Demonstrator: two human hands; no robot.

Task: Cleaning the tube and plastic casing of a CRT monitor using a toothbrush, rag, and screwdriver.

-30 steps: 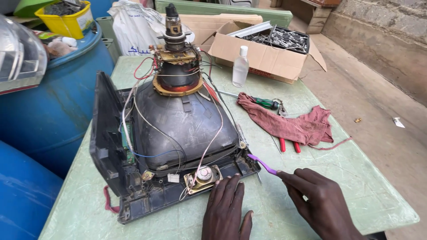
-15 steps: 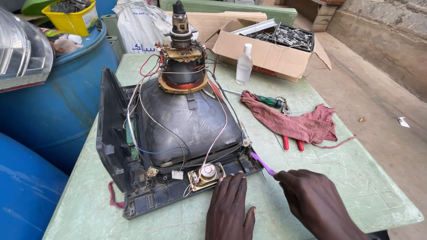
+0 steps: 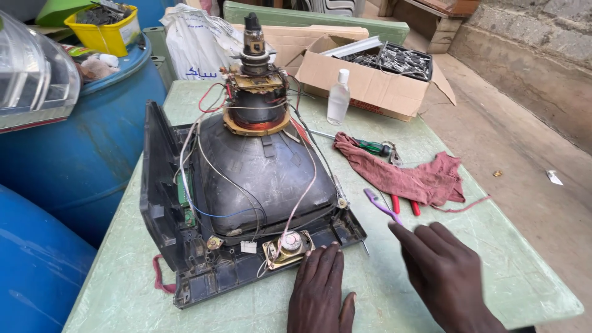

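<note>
green table (image 3: 493, 271) edge near right hand (image 3: 447, 274), left hand (image 3: 320, 290) flat.

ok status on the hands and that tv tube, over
Left hand flat on table at tube frame edge. Right hand open, empty, beside purple toothbrush. Red rag and pliers lie right.

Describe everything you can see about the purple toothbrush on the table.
The purple toothbrush is slim plastic with a pale bristled head at its far end. It lies flat on the green table, angled from the stripped television set's frame toward the right hand, whose fingertips reach its handle end; whether they grip it is unclear. Red-handled pliers and a reddish rag lie just beyond. The left hand rests apart from it.
</note>
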